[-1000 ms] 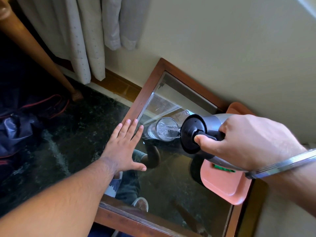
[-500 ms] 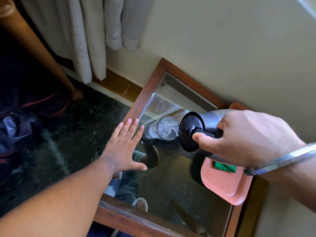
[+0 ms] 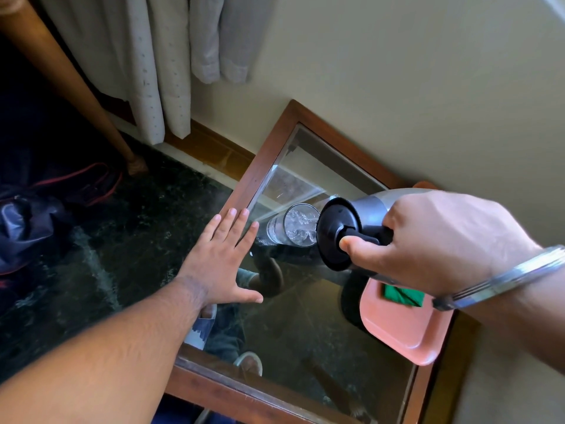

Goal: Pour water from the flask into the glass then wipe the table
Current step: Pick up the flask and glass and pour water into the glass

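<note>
A grey flask with a black lid (image 3: 339,234) is tilted toward the left over a clear glass (image 3: 293,228) that stands on the glass-topped wooden table (image 3: 260,172). Water churns inside the glass. My right hand (image 3: 440,240) is shut on the flask, its thumb pressing the black lever on the lid. Flat on the table's left edge lies my left hand (image 3: 220,258), fingers spread, just left of the glass and not touching it. A green cloth (image 3: 403,296) lies on a pink tray (image 3: 397,332), partly hidden under my right wrist.
The table stands against a pale wall (image 3: 397,87). Curtains (image 3: 159,62) hang at the upper left beside a wooden pole (image 3: 70,87). A dark bag (image 3: 27,221) lies on the dark floor to the left. The tabletop reflects my legs and shoes.
The flask has lifted slightly and shifted left over the glass, and the water level in the glass has risen. My left hand has stayed in place.
</note>
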### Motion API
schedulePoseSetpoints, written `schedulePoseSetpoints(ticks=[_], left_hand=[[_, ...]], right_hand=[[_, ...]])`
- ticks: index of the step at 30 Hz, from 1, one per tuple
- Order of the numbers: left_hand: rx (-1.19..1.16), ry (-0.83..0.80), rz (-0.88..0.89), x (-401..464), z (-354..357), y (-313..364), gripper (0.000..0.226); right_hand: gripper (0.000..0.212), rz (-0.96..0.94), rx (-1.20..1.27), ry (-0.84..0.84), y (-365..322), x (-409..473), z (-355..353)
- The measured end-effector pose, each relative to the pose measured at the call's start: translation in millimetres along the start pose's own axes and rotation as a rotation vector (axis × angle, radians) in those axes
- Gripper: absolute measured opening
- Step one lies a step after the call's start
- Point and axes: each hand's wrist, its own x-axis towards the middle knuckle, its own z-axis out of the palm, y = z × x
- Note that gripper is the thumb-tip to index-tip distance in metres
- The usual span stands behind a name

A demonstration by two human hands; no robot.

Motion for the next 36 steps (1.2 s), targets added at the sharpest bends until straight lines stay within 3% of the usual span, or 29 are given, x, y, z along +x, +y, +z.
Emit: schedulePoseSetpoints(ticks=[25,36], left_hand=[[0.008,0.000,0.000,-0.8,-1.0,0.6,0.134],[0.015,-0.003,0.013,-0.1,0.9,-0.3,0.134]], right_hand=[[0.067,0.062,0.010,0.027,7.2,-16.5,-9.6],[0.075,0.014,0.009,0.065,7.4,-14.9,-1.6]])
